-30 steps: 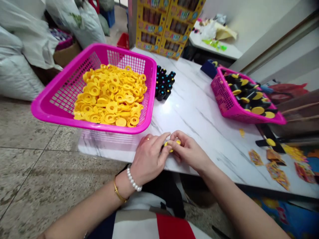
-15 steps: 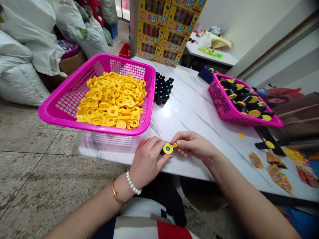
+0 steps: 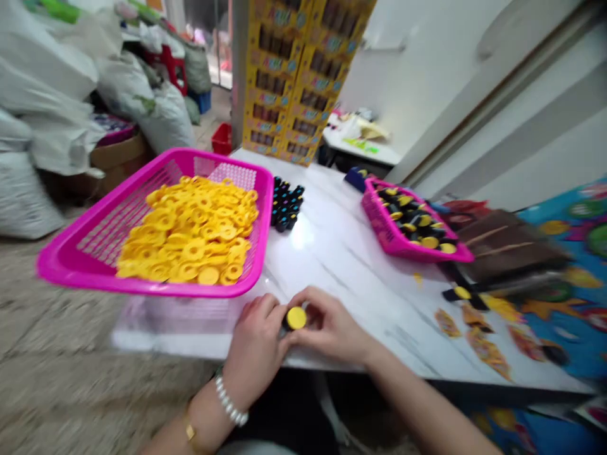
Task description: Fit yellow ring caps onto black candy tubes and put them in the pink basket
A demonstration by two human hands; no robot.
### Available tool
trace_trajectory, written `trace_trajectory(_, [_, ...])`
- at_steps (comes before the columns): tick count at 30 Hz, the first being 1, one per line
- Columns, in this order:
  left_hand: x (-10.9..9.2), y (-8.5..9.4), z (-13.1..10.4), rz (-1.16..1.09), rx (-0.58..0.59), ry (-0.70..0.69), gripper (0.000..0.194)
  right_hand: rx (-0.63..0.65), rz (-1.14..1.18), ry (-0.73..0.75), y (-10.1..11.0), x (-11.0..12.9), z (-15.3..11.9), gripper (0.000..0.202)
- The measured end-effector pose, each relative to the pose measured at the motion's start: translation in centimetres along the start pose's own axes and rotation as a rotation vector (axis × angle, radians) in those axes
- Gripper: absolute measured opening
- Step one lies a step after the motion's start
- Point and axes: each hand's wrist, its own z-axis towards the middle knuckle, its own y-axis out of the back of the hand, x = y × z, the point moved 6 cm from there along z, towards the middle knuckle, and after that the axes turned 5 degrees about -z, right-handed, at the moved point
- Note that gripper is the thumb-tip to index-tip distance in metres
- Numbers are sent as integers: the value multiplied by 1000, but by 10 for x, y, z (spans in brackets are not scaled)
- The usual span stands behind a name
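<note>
One black tube (image 3: 286, 323), its yellow cap (image 3: 296, 318) uppermost and facing the wearer; located between the two hands, at the near edge of a marble-patterned white table (image 3: 327, 253). Whether its base touches the tabletop cannot be told.

Hands, two, drawn together. Left hand (image 3: 258, 347): fingers and thumb clasped on the tube's dark side; pearl bracelet (image 3: 230, 401) and gold bangle (image 3: 190, 432) at the wrist. Right hand (image 3: 332, 328): thumb and forefinger curved about the cap's right side; firmness of grip cannot be told.

Large pink basket (image 3: 156, 287), left of the tabletop, one side reaching past its edge: heaped with yellow caps (image 3: 190, 230), many ring-shaped.

Black tubes with mostly blue tops (image 3: 286, 205), one close cluster, just right of that basket.

Smaller pink basket (image 3: 393, 237), right side, tilted in view: filled with black-and-yellow pieces (image 3: 412, 218).

Printed packets (image 3: 486, 351), several, lying loose at far right.

Yellow window boxes (image 3: 284, 82), stacked in two columns at the table's far end.

White sacks (image 3: 28, 196), several, on the left; one red bin (image 3: 222, 139) on the floor beyond.
</note>
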Motion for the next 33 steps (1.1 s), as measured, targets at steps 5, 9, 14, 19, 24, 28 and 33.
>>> trace_trajectory(5, [6, 0, -5, 4, -162, -206, 36, -423, -554, 41, 69, -1, -12, 20])
trace_trajectory(9, [7, -2, -3, -7, -206, -337, 24, -928, -866, -180, 218, -27, -27, 21])
trace_trajectory(14, [4, 1, 0, 35, -300, -265, 29, -1092, -939, -292, 337, -54, -24, 29])
trace_trajectory(19, [12, -8, 2, -34, -279, -167, 19, -993, -937, -183, 322, -39, 24, 23])
trace_trajectory(24, [13, -12, 1, 68, -198, -210, 25, -698, -875, 43, 205, 1, 117, 22])
trace_trajectory(28, [9, -3, 0, 24, -194, -183, 31, -448, -838, 54, 118, 4, 171, 27])
trace_trajectory(33, [7, -1, 1, -75, -137, -79, 23, -389, -834, 44, 86, -12, 179, 22])
